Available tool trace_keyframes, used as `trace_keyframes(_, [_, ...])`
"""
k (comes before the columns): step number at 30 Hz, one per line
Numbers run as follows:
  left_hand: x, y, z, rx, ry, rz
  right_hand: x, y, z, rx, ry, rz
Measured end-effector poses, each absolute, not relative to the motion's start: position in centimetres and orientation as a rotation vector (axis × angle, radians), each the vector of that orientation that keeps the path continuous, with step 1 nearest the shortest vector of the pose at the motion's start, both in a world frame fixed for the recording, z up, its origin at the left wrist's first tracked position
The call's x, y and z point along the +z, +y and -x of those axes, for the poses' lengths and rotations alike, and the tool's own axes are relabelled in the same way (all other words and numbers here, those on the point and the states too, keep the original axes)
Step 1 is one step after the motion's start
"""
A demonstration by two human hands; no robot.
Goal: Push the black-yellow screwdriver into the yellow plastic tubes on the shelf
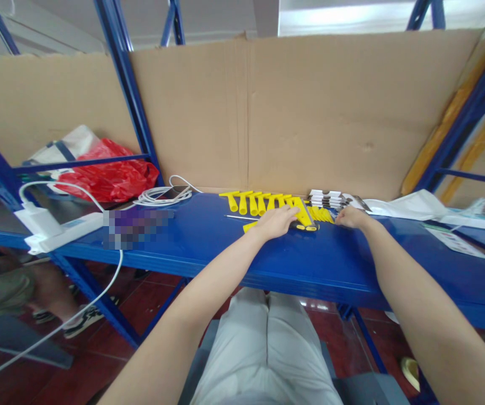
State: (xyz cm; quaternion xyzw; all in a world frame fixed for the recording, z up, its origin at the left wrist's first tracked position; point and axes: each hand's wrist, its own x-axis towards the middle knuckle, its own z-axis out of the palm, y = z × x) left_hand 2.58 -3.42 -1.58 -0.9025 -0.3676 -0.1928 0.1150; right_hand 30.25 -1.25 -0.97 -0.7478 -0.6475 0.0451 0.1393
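Note:
My left hand (276, 221) rests on the blue shelf top, its fingers closed over a larger yellow plastic piece (303, 212) that looks like a scraper head. Beside it stretches a row of yellow tapered handles with flat crosspieces (243, 203). Small yellow flat parts (323, 215) lie fanned out between my two hands. My right hand (350, 217) is pinched at the right end of these parts; whatever is in its fingertips is too small to make out. Close to my left wrist is a thin screwdriver-like rod (239, 217). Black-and-yellow pieces (308, 227) lie under the larger yellow piece.
White-and-black stacked packs (325, 198) sit against the cardboard wall (309, 112). A white power strip (69, 229), coiled white cable (162, 196) and red plastic bag (111, 171) are on the left. White wrapping (415, 203) lies right. Another person's leg (52, 292) shows below left.

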Motion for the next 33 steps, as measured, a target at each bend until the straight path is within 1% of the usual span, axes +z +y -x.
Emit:
trace_keyframes(4, [-1.6, -3.6, -2.6, -0.521, -1.063, 2.644, -0.3, -1.0, -29.8, 0.089, -1.807, 2.060])
trace_keyframes(10, [-1.2, -4.1, -2.7, -0.439, -1.045, 2.635, 0.5, -1.2, -26.1, 0.191, -1.728, 1.378])
trace_keyframes(14, [-0.9, -4.4, -2.6, -0.395, -1.031, 2.631, 0.4, -1.3, -23.5, 0.200, -1.832, 1.165])
trace_keyframes(27, [-0.6, -4.9, -2.6, -0.407, -1.043, 2.648, -0.2, -0.2, -22.4, 0.039, -1.993, 1.226])
trace_keyframes(33, [-0.8, -4.7, -2.6, -0.372, -1.014, 2.636, -0.4, 0.1, -22.6, 0.040, -2.003, 1.290])
